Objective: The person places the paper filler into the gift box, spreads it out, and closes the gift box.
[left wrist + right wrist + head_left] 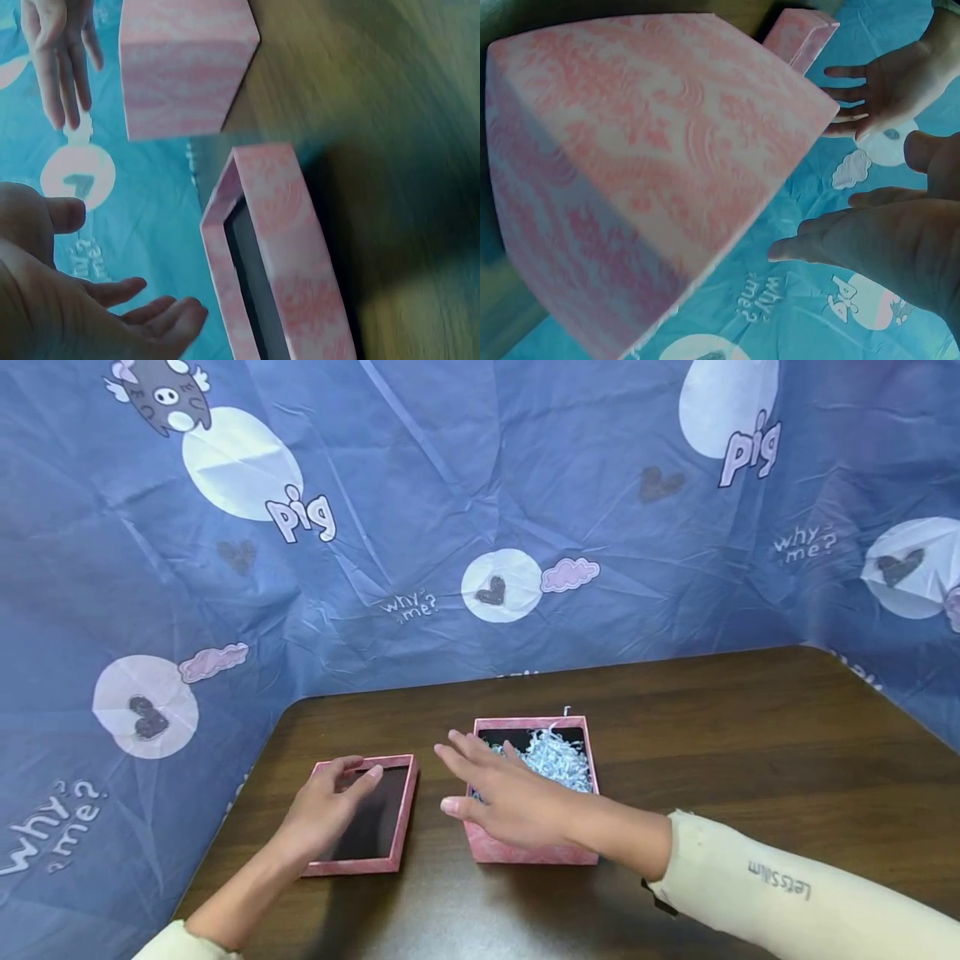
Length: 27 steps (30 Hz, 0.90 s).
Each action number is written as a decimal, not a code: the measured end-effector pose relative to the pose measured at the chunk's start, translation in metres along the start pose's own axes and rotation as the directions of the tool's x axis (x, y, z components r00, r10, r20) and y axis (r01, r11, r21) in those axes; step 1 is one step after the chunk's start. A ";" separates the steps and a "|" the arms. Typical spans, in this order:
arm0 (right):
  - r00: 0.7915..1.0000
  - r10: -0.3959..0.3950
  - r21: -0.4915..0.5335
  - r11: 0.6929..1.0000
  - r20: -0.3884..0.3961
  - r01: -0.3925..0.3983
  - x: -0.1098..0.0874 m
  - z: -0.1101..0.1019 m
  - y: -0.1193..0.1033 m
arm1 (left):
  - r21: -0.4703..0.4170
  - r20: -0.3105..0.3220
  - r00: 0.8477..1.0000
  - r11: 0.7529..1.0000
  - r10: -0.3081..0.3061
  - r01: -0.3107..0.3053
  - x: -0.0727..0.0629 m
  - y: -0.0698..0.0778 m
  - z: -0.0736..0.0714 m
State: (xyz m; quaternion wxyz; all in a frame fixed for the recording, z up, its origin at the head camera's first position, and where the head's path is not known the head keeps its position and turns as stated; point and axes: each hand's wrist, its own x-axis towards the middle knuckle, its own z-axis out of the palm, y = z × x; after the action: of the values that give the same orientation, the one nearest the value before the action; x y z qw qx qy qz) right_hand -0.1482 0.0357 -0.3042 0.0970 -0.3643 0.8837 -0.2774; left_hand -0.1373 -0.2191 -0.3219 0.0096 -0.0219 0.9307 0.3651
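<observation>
Farthest left of the left grip, a blue cloth [52, 693] printed with pigs, pale circles, dark hearts and the words "why me?" hangs upright, and it runs on across the back, beyond both grips. A cream sleeve [183, 943] lies behind the left grip, on the person's side. The left grip [327, 810] itself holds nothing: its fingers bend loosely and its thumb stands apart from them. Beneath it, and reaching out to its right, a shallow pink lid [406, 822] lies flat, dark inside face up; whether a fingertip touches the rim, I cannot tell.

Bare wood of the desk [442, 893] separates the lid from the right grip [502, 793], which also holds nothing, its fingers stretched out toward the left. Under the right grip and past its right side stands a deeper pink box [540, 855] with its mouth upward. Light blue paper shreds [558, 760] heap inside, mostly beyond and to the right of that grip, and one strand pokes up at the far rim. Right of the grip, another cream sleeve [750, 868] carries dark lettering.
</observation>
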 end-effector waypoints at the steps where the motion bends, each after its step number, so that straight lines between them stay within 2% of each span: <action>1: 1.000 -0.008 0.006 1.000 0.000 0.008 0.001 0.002 0.000 | 0.021 0.001 1.000 1.000 -0.012 0.012 0.001 -0.002 -0.002; 8: 0.998 -0.057 0.074 0.996 -0.021 0.059 0.009 0.013 -0.009 | 0.153 -0.018 0.996 0.984 -0.092 0.094 0.013 -0.023 -0.019; 12: 0.996 -0.076 0.086 0.993 -0.041 0.079 0.013 0.022 -0.019 | 0.247 -0.027 0.987 0.955 -0.159 0.161 0.019 -0.037 -0.030; 16: 0.992 -0.093 0.092 0.991 -0.080 0.100 0.019 0.035 -0.027 | 0.327 -0.030 0.980 0.925 -0.197 0.196 0.023 -0.051 -0.038; 20: 0.993 -0.081 0.105 0.990 -0.085 0.090 0.024 0.048 -0.032 | 0.338 -0.014 0.976 0.917 -0.218 0.210 0.027 -0.059 -0.043; 27: 0.998 -0.038 0.107 0.993 -0.059 0.044 0.033 0.066 -0.039 | 0.313 0.025 0.971 0.924 -0.238 0.218 0.027 -0.064 -0.043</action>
State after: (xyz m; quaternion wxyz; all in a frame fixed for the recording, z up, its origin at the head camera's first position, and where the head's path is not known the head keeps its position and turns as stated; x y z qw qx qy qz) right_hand -0.1244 -0.0374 -0.3361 0.0859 -0.3685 0.8622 -0.3369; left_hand -0.1615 -0.2965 -0.3345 0.0846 -0.1168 0.9665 0.2123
